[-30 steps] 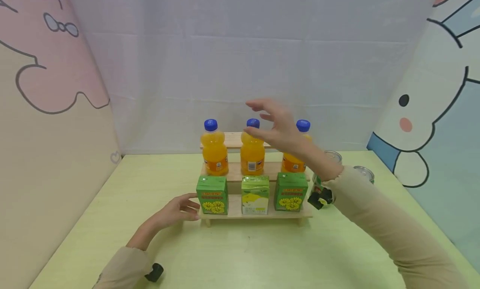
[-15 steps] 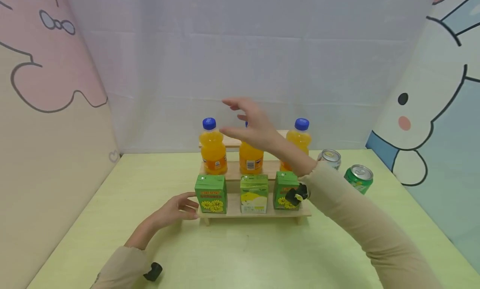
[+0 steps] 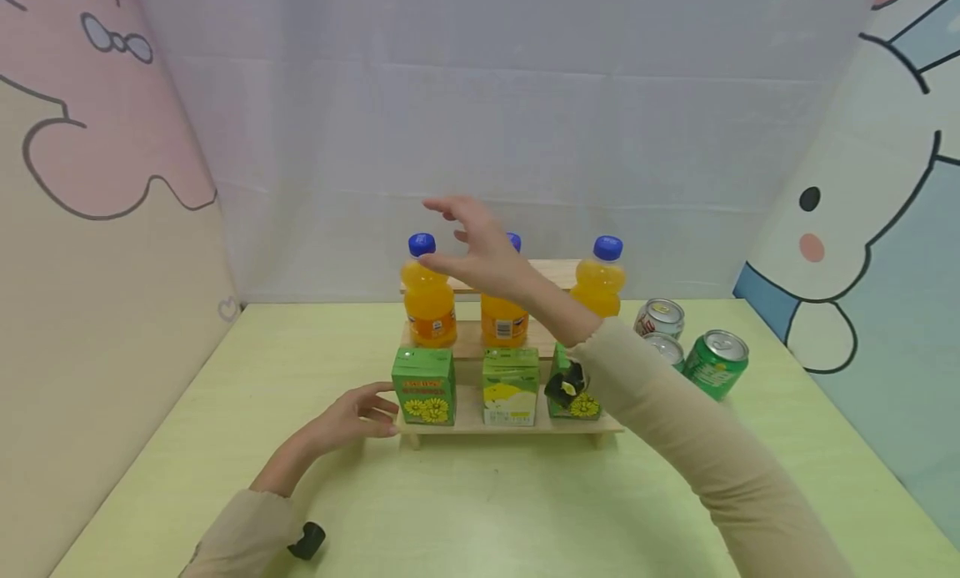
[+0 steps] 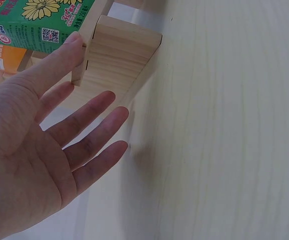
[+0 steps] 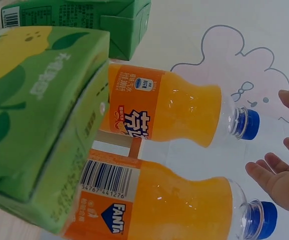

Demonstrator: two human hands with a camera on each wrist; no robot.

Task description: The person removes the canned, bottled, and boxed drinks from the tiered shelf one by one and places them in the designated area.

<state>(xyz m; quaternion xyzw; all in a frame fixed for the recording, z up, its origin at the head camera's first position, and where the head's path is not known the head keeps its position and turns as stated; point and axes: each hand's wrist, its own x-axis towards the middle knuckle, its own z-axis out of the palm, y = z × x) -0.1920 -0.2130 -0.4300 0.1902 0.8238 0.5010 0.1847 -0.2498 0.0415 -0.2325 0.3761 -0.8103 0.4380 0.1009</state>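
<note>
A tiered wooden rack [image 3: 465,432] holds three orange soda bottles with blue caps: a left bottle [image 3: 429,303], a middle bottle [image 3: 504,328] and a right bottle [image 3: 597,288]. Green drink cartons stand on the tier below: a left carton [image 3: 423,386], a middle carton [image 3: 510,386] and a right carton [image 3: 585,404], the last partly hidden. My left hand [image 3: 352,419] touches the rack's left end with its thumb, fingers mostly straight. Holding nothing, my right hand [image 3: 480,248] hovers by the left and middle bottle caps, thumb and fingers spread apart.
Right of the rack stand a silver can [image 3: 660,318], a partly hidden can [image 3: 666,349] and a tilted green can [image 3: 716,365]. A white curtain [image 3: 480,128] hangs behind the table. Printed cartoon panels flank both sides.
My right hand has moved left, from in front of the middle bottle toward the left one. The cans behind my right sleeve have come into fuller view. My left hand stays put.
</note>
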